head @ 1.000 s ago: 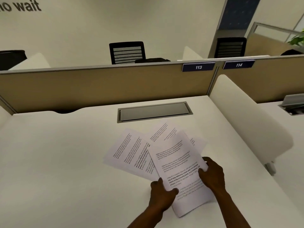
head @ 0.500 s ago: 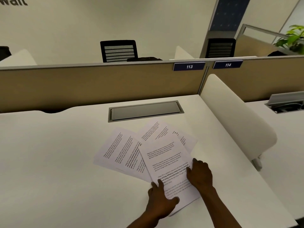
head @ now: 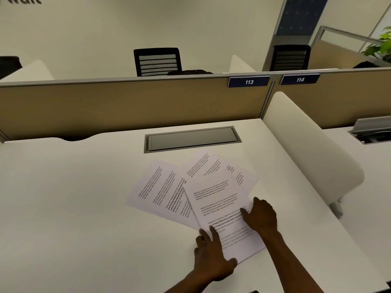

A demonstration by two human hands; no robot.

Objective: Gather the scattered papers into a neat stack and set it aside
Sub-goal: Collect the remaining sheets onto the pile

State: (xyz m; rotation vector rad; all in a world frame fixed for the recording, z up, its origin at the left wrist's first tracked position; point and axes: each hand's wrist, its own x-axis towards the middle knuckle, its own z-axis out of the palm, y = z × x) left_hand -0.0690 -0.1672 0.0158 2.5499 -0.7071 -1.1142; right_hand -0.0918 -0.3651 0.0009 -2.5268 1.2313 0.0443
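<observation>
A tan partition (head: 131,106) runs along the back edge of the white desk (head: 63,208), carrying two blue plates numbered 113 (head: 249,82) and 114 (head: 300,79). A rounded white side divider (head: 306,149) stands along the desk's right edge. Beyond the partition, two black mesh chairs (head: 157,61) show against the wall, with a green plant (head: 380,45) at far right. A grey cable hatch (head: 192,139), shut, is set into the desk near its back edge. Just in front of it, right of the desk's middle, the papers (head: 169,191) lie fanned and overlapping, with the top sheet (head: 218,199) reaching toward the front edge. The left hand (head: 211,254) lies flat on that sheet's near left corner, fingers spread, thumb on the page. The right hand (head: 261,215) presses on its right edge, fingers slightly spread and bent.
</observation>
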